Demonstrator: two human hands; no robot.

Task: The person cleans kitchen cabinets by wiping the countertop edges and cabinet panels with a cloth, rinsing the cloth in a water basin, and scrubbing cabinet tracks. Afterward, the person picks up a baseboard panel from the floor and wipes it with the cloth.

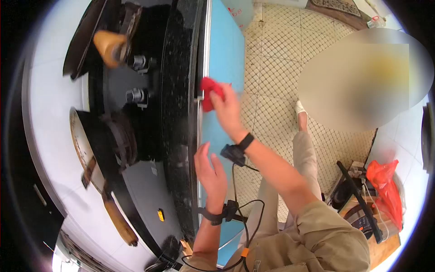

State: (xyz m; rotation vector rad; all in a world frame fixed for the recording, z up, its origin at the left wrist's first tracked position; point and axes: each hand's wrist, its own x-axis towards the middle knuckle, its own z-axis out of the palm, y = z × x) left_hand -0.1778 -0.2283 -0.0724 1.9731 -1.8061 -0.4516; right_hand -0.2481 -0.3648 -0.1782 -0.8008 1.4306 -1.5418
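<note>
A crumpled red cloth (207, 86) is gripped by my right hand (228, 111), whose fingers close around it. The cloth lies against the upper edge of a light blue cabinet front (225, 56), beside a small metal handle. Lower down, my left hand (210, 174) is open with its fingers stretched out, close to the edge of the black countertop (179, 149). Whether it touches the edge I cannot tell. Both wrists wear dark bands with small devices, and a black cable hangs between them.
Left of my hands is a black gas stove with control knobs (136, 95). A wooden-handled pan (118, 220) and a tan bottle-like object (108, 47) are beyond it. Patterned tiles (276, 59) cover the floor. A red plastic bag (385, 181) sits at lower right; a blurred patch hides the upper right.
</note>
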